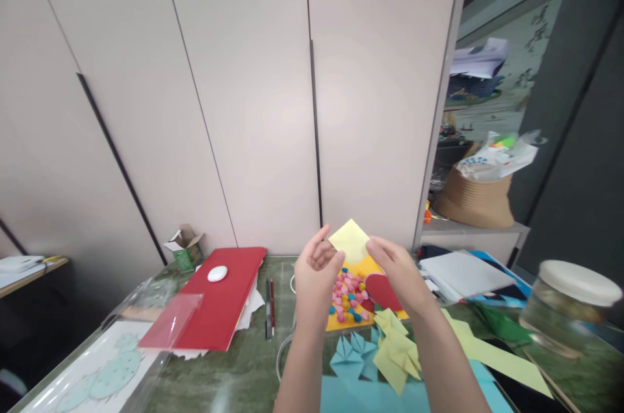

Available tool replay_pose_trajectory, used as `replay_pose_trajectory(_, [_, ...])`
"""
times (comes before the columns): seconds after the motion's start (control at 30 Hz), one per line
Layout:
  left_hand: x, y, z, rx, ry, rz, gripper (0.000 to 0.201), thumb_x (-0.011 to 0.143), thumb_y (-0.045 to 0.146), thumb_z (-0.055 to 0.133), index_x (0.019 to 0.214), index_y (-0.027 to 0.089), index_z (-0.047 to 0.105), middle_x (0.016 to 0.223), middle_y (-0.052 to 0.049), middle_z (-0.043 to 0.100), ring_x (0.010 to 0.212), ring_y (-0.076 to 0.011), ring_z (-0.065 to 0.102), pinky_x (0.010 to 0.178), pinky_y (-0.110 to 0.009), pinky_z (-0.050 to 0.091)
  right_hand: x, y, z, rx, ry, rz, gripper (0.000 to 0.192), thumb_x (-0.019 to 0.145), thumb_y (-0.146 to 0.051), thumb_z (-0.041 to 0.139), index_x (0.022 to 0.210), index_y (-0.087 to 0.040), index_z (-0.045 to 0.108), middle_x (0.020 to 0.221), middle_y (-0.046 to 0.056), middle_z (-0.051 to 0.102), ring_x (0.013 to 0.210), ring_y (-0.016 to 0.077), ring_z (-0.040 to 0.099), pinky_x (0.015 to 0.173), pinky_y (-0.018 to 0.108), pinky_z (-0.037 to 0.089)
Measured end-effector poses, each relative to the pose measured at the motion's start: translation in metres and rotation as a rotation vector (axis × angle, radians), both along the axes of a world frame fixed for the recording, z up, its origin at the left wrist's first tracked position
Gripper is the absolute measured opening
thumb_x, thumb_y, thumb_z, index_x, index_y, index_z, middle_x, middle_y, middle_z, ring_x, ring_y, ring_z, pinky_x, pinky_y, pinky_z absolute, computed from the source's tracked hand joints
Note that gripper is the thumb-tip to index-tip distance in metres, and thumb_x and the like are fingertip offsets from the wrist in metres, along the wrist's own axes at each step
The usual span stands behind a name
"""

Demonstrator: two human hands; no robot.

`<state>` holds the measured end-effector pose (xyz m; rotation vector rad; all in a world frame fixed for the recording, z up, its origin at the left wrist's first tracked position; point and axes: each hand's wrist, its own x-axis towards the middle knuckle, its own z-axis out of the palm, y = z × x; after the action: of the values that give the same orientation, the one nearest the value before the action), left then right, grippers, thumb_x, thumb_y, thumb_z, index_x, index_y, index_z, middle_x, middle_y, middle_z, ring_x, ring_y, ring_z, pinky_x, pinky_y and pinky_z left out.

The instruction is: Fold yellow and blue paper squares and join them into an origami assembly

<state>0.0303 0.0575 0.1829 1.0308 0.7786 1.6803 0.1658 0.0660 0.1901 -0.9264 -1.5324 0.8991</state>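
Observation:
A small yellow paper square [351,239], turned corner-up like a diamond, is held up over the table between my two hands. My left hand [316,266] grips its left and lower edge with the thumb in front. My right hand [396,265] pinches its right corner between thumb and fingers. Beneath them, pink, yellow and blue candy-like pieces [347,296] lie on a yellow sheet [336,323] beside a red round shape [383,291]. Closer to me are folded blue paper pieces [351,354] and folded yellow paper pieces [397,351], near blue paper [375,397].
On the left lie a red folder [221,302] with a white round object [217,274], pens [270,309], a small open box [185,249] and a cactus drawing [104,367]. To the right stand a lidded jar [560,309], yellow strips [507,361] and white paper [465,273].

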Motion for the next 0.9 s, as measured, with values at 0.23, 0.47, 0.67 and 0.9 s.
replay_pose_trajectory(0.23, [0.004,-0.004,-0.001,0.032,0.127,-0.144,0.070,0.064,0.017,0.069,0.128,0.014,0.041,0.072,-0.002,0.065,0.067,-0.0121,0.059,0.067,-0.023,0.046,-0.004,0.007,-0.009,-0.040,0.156,-0.072,0.028,0.069,-0.038,0.066,0.082,-0.014,0.067,0.080,0.008,0.070,0.075,0.0213,0.061,0.069,0.031,0.046])
replay_pose_trajectory(0.47, [0.006,-0.002,-0.006,0.060,0.214,-0.061,0.027,0.065,0.018,0.068,0.091,0.012,0.062,0.064,-0.001,0.061,0.063,-0.0115,0.057,0.064,-0.023,0.044,-0.017,0.006,-0.014,-0.039,0.355,-0.014,0.023,0.066,-0.034,0.069,0.080,-0.016,0.069,0.074,0.005,0.070,0.069,0.0187,0.061,0.065,0.029,0.046])
replay_pose_trajectory(0.67, [0.005,-0.006,-0.003,0.150,0.119,-0.104,0.017,0.072,0.019,0.064,0.088,0.014,0.063,0.084,-0.006,0.067,0.080,-0.0151,0.060,0.075,-0.024,0.045,-0.030,0.002,-0.015,-0.011,0.491,0.018,0.018,0.066,-0.029,0.070,0.078,-0.016,0.068,0.075,0.004,0.070,0.069,0.0180,0.061,0.066,0.029,0.045])
replay_pose_trajectory(0.9, [0.011,-0.009,0.000,0.116,0.084,-0.043,0.019,0.072,0.024,0.065,0.088,0.014,0.061,0.087,-0.009,0.068,0.084,-0.0188,0.063,0.078,-0.029,0.047,-0.034,0.003,-0.015,-0.023,0.517,0.030,0.020,0.067,-0.033,0.068,0.079,-0.017,0.065,0.078,0.005,0.068,0.073,0.0190,0.059,0.068,0.030,0.045])
